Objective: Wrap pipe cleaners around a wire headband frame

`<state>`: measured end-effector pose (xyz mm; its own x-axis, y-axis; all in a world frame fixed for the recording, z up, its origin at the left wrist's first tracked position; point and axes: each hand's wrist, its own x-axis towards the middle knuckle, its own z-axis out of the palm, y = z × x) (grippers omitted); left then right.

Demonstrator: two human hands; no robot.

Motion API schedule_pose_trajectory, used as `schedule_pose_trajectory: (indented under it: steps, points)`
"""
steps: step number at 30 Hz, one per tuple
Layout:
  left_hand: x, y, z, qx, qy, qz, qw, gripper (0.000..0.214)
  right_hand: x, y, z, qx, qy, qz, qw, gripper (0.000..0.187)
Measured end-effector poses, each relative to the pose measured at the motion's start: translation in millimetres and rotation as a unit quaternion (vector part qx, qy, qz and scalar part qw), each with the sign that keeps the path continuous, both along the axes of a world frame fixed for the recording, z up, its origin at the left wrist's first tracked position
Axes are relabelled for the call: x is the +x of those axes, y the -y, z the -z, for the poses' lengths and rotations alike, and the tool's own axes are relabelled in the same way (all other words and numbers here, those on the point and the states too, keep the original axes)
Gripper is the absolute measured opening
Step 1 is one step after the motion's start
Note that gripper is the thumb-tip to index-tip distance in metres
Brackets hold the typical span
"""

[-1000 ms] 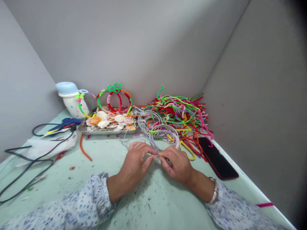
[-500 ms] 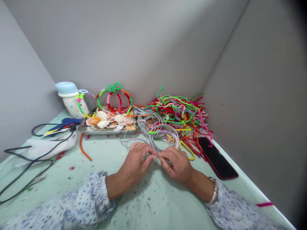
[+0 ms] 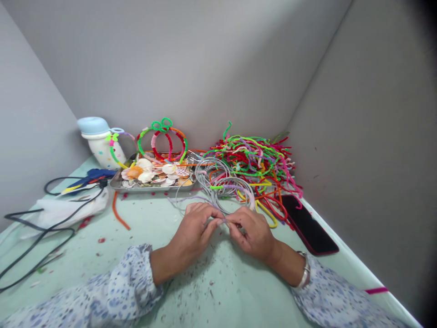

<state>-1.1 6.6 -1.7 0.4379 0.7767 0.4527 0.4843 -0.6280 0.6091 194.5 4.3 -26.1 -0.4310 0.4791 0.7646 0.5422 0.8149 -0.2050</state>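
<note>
My left hand (image 3: 194,232) and my right hand (image 3: 252,233) meet over the middle of the table, each pinching with thumb and forefinger. Between the fingertips a short bit of a thin purple pipe cleaner (image 3: 224,221) shows; most of it is hidden by the fingers. Just beyond them lies a coil of grey wire (image 3: 201,175), looped several times. One stretch of the coil is covered in green, purple and pale pink fuzzy pipe cleaner (image 3: 251,200). Whether a wire also runs between my fingers is too small to tell.
A metal tray (image 3: 153,188) of seashells stands behind, with finished fuzzy hoops (image 3: 186,146) over it. To its right is a pile of pipe cleaners (image 3: 252,157). A phone (image 3: 309,225) lies right; a bottle (image 3: 102,148), pliers (image 3: 90,177) and black cable (image 3: 44,232) are left.
Both hands stay in nearly the same place and keep their pinch. A little more purple shows between the fingertips.
</note>
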Motion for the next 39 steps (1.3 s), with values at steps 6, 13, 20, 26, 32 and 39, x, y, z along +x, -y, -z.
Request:
schedule_pose_trajectory:
  steps: [6,13,20,26,32,39]
  points:
    - [-0.4,1.6,0.3,-0.017,0.002,-0.003,1.0,0.015,-0.5,-0.2,1.0,-0.001,0.003,-0.002,1.0,0.011]
    - [-1.4,4.3,-1.7,-0.057,-0.009,0.016,0.998,0.017,-1.1,1.2,-0.1,0.01,0.012,-0.009,1.0,0.011]
    - [-1.3,3.6,-1.7,-0.068,0.035,0.013,0.997,0.012,0.8,0.2,0.2,-0.005,-0.012,-0.011,1.0,0.013]
    - [-1.0,2.1,-1.0,-0.06,0.023,0.015,0.998,0.014,1.0,-0.5,1.5,-0.014,-0.008,-0.012,1.0,0.014]
    - [-2.5,2.3,0.5,-0.067,0.012,0.032,0.997,0.016,-0.8,0.7,-0.4,-0.007,0.007,-0.015,1.0,0.013]
    - [-2.4,1.9,-1.4,-0.089,0.037,0.039,0.995,0.014,-0.7,-0.4,-0.9,-0.02,-0.013,-0.021,0.999,0.014]
